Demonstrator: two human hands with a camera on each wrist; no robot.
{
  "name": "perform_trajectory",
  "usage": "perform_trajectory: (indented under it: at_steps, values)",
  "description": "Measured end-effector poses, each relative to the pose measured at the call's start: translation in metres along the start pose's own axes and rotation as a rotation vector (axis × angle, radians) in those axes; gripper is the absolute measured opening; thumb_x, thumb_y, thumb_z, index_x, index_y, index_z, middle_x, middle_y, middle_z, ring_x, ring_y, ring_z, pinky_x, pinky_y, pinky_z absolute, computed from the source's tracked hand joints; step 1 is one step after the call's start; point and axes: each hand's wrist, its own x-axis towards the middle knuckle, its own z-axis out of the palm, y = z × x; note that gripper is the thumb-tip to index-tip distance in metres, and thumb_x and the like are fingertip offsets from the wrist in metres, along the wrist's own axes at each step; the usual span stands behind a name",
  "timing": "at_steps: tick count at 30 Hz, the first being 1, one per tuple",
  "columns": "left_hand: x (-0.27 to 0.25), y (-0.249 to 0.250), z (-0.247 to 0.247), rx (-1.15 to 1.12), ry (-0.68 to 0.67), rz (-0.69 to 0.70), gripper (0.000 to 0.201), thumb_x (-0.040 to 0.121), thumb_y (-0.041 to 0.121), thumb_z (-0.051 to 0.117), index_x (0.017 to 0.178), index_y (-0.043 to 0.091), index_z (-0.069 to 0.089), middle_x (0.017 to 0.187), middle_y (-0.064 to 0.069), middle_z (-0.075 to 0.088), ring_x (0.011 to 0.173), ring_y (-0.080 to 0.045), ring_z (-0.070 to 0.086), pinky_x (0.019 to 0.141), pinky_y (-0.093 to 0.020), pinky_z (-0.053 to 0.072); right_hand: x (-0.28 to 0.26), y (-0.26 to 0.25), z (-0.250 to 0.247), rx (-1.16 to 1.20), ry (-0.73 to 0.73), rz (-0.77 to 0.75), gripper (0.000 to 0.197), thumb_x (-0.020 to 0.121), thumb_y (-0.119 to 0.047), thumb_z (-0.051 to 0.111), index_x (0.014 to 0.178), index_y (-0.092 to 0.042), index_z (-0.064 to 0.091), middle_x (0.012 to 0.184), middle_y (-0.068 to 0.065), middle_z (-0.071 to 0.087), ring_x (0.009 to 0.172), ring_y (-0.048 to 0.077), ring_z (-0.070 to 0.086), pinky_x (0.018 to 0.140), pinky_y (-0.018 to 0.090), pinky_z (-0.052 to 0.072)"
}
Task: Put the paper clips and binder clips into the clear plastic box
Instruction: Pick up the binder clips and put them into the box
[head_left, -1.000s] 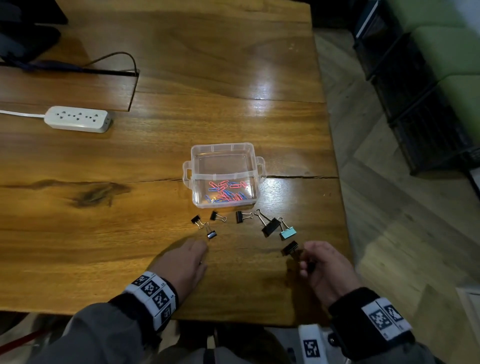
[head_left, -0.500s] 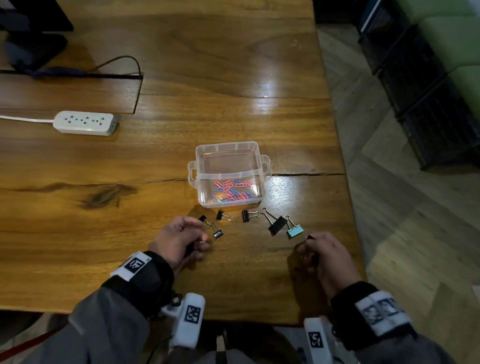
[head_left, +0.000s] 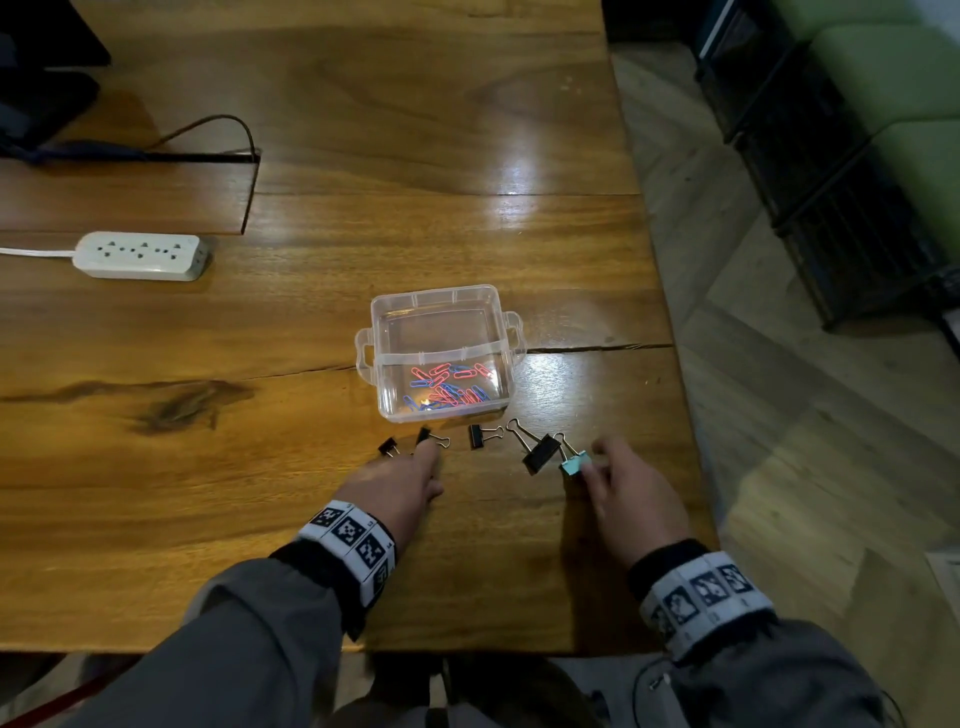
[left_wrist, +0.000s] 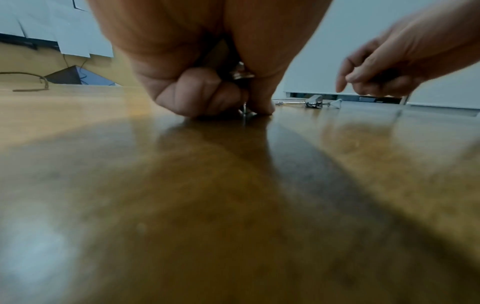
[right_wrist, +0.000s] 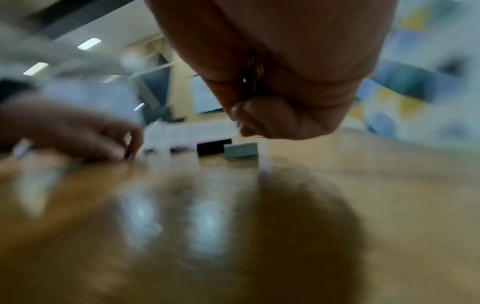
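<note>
- We work at a wooden table (head_left: 218, 499), the largest thing in view, with a white power strip (head_left: 139, 255) far off to our left and out of play.
- The clear plastic box (head_left: 440, 353) sits mid-table ahead of both hands, open-topped, with the red and blue paper clips (head_left: 448, 387) already lying in its nearer half.
- Our left hand (head_left: 395, 486) rests low on the wood; its wrist view shows fingers (left_wrist: 197, 92) curled around something metallic, probably a small binder clip, though we cannot name it for sure.
- Our right hand (head_left: 631, 499) also looks curled on a dark clip in its blurred wrist view, and its fingertips reach to the teal binder clip (head_left: 574, 464), touching or just short of it.
- The large black binder clip (head_left: 540, 453) lies just left of the teal one, its wire handles pointing up-left toward the box.
- Three small black binder clips (head_left: 480, 435) lie in a row between the hands and the box's near wall.
- We judge the key relation thus: the teal clip lies directly ahead of our right fingertips, long axis angled toward the box, so the right hand is plainly the nearer.
</note>
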Motion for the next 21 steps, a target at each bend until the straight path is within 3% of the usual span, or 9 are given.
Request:
perform_trajectory:
  at_steps: [3,7,11,14,17,21]
  values:
    - [0.001,-0.002,0.000,0.031,-0.020,0.024,0.018,0.098,0.040,0.042,0.103,0.024,0.036,0.082,0.002,0.060,0.071,-0.017,0.054,0.064,-0.036,0.048,0.005,-0.008,0.007,-0.213,-0.019,-0.121,0.024,0.095,-0.045,0.048,0.109,-0.026,0.042,0.078,-0.012,0.053,0.066,0.007,0.053,0.048,0.021,0.037]
    - [0.001,-0.001,-0.003,0.087,-0.050,0.060,0.017,0.098,0.040,0.042,0.103,0.024,0.036,0.071,0.005,0.055,0.064,-0.014,0.052,0.057,-0.032,0.046,0.015,-0.009,0.016,-0.282,-0.061,-0.099,0.034,0.089,-0.057,0.051,0.099,-0.027,0.037,0.072,-0.009,0.053,0.059,0.007,0.052,0.050,0.029,0.049]
    - [0.000,-0.001,-0.003,0.100,-0.076,0.074,0.017,0.098,0.038,0.040,0.106,0.025,0.034,0.069,0.004,0.055,0.059,-0.011,0.052,0.051,-0.027,0.046,0.016,-0.006,0.017,-0.312,-0.079,-0.102,0.028,0.092,-0.051,0.049,0.098,-0.028,0.035,0.071,-0.008,0.054,0.058,0.009,0.054,0.052,0.032,0.054]
    - [0.000,-0.001,-0.003,0.100,-0.089,0.095,0.017,0.096,0.034,0.042,0.108,0.024,0.034,0.070,0.004,0.057,0.062,-0.014,0.055,0.057,-0.033,0.054,0.013,-0.004,0.017,-0.365,-0.088,-0.145,0.021,0.097,-0.045,0.042,0.099,-0.027,0.033,0.069,-0.007,0.055,0.055,0.009,0.055,0.049,0.031,0.054]
    - [-0.001,-0.001,-0.003,0.144,-0.086,0.131,0.016,0.095,0.032,0.044,0.107,0.022,0.038,0.072,0.003,0.055,0.066,-0.018,0.054,0.061,-0.033,0.053,0.010,-0.002,0.017,-0.370,-0.087,-0.179,0.015,0.098,-0.042,0.037,0.098,-0.028,0.033,0.071,-0.007,0.053,0.056,0.010,0.053,0.051,0.032,0.054]
    - [-0.003,-0.003,-0.003,0.064,-0.088,0.092,0.008,0.094,0.029,0.045,0.100,0.024,0.045,0.075,0.003,0.058,0.067,-0.015,0.054,0.062,-0.032,0.052,0.007,-0.004,0.014,-0.339,-0.127,-0.146,0.012,0.094,-0.032,0.044,0.098,-0.027,0.034,0.073,-0.006,0.052,0.058,0.009,0.052,0.050,0.027,0.048]
